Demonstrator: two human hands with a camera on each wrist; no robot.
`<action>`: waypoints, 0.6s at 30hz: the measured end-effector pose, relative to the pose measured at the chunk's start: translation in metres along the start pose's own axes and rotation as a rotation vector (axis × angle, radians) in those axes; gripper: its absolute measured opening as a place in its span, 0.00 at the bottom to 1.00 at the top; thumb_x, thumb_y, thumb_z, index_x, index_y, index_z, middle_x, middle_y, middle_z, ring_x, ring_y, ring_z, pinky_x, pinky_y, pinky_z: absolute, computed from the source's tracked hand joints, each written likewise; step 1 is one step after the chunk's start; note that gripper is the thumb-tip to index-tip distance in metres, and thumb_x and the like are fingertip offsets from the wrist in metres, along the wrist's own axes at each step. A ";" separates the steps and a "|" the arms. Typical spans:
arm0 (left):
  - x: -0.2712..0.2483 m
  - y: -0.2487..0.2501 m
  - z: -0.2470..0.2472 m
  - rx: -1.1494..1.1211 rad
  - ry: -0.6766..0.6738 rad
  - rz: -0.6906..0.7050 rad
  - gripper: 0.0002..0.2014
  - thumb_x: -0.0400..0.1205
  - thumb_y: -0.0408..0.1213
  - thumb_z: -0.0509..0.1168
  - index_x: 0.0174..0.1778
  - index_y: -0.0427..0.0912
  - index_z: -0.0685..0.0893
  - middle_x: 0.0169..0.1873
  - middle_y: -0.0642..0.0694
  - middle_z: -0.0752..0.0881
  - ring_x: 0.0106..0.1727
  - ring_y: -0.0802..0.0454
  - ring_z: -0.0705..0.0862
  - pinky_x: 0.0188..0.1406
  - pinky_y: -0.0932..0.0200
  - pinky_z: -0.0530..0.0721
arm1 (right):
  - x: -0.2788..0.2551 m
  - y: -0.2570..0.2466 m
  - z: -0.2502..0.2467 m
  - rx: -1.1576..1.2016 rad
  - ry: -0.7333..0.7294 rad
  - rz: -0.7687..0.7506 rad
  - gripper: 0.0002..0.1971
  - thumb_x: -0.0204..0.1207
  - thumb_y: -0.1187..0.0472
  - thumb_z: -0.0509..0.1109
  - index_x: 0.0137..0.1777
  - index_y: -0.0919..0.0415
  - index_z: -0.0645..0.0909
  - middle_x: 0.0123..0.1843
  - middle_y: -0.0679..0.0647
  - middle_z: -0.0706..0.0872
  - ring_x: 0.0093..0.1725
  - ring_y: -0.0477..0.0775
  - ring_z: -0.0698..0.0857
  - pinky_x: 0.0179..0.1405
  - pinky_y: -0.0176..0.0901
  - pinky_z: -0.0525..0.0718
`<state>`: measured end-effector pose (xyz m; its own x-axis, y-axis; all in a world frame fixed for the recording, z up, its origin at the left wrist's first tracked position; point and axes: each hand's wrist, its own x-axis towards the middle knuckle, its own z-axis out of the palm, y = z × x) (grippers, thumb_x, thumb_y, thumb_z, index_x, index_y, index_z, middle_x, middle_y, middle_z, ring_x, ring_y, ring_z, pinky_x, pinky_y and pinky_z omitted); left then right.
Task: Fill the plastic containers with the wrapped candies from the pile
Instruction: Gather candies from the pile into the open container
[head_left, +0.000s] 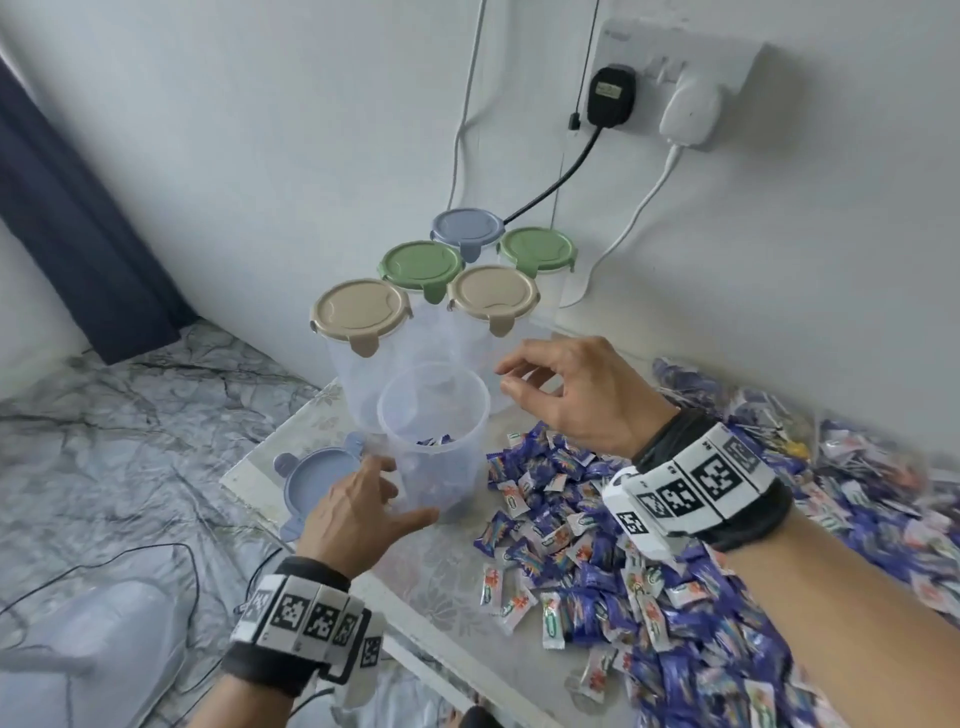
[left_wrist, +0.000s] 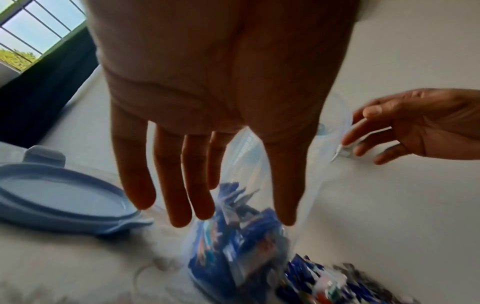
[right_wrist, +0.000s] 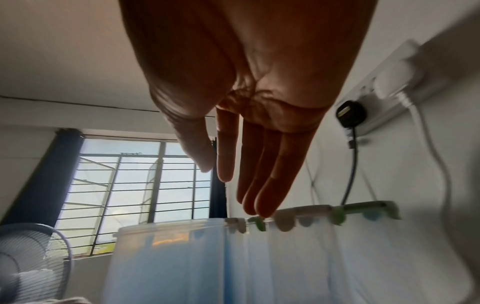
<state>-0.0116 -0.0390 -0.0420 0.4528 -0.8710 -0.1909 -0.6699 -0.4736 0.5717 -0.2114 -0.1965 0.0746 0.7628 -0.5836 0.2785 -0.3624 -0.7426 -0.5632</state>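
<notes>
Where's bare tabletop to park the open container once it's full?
Bare strip of table: near edge, between the left hand and the candy pile. A smaller gap lies behind the open container, ahead of the lidded containers, under the right hand. Crowded: the whole right side under candies; left corner taken by the blue lid.

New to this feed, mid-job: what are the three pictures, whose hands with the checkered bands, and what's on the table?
No machine: a person wears marker bands with cameras. One picture is from the head, two look along each wrist. The left hand rests straight fingers against the open container, which holds a few candies. Its blue lid lies beside it. The right hand hovers by the rim, empty. Five lidded containers stand behind; the candy pile lies to the right.
</notes>
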 end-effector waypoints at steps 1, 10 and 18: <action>-0.003 0.000 0.003 0.025 -0.001 -0.038 0.28 0.69 0.64 0.75 0.55 0.50 0.76 0.46 0.53 0.87 0.50 0.53 0.84 0.48 0.53 0.82 | -0.008 0.007 -0.006 -0.025 -0.001 0.032 0.09 0.79 0.54 0.71 0.54 0.57 0.88 0.45 0.47 0.91 0.42 0.43 0.88 0.44 0.38 0.87; -0.012 0.046 0.034 0.057 -0.103 0.063 0.19 0.76 0.57 0.72 0.31 0.45 0.85 0.29 0.52 0.88 0.32 0.56 0.85 0.33 0.60 0.79 | -0.114 0.071 -0.052 -0.158 0.043 0.337 0.10 0.79 0.55 0.72 0.57 0.56 0.87 0.45 0.48 0.90 0.41 0.44 0.87 0.42 0.30 0.83; 0.000 0.059 0.061 -0.001 -0.213 -0.027 0.30 0.83 0.59 0.62 0.24 0.41 0.89 0.22 0.51 0.88 0.34 0.46 0.89 0.48 0.48 0.89 | -0.217 0.110 -0.080 -0.209 0.063 0.627 0.13 0.80 0.52 0.70 0.61 0.55 0.85 0.50 0.51 0.89 0.47 0.50 0.89 0.49 0.44 0.86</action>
<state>-0.0868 -0.0751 -0.0570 0.3356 -0.8662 -0.3703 -0.6587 -0.4968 0.5651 -0.4593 -0.1782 0.0142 0.3431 -0.9393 -0.0042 -0.8284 -0.3004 -0.4728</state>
